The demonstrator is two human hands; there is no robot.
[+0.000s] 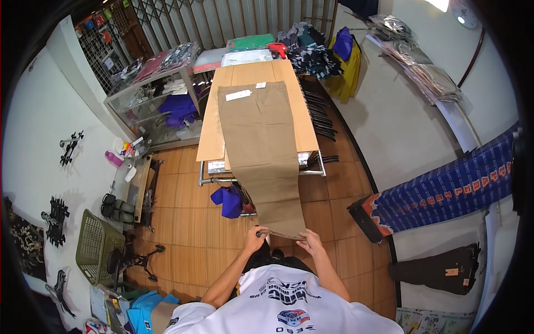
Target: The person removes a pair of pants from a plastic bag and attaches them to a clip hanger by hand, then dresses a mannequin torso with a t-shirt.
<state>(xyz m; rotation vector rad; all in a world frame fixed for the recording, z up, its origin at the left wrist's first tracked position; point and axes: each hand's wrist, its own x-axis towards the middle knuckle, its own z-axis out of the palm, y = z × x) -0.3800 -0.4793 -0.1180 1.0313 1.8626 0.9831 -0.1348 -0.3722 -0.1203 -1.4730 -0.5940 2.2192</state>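
Khaki trousers [264, 133] lie lengthwise over a light wooden table [210, 131], waist end at the far side with white tags on it. The leg end hangs past the near edge of the table toward me. My left hand [254, 238] is closed on the left corner of the hem. At the right corner my right hand [310, 242] pinches the same hem. Between both hands the hem edge is stretched nearly straight.
A glass display case [158, 111] stands left of the table. Black hangers [320, 114] hang along its right side. A green basket [97, 247] and a wheeled stool base [146, 260] are at the lower left. A blue patterned roll [445, 186] lies at the right.
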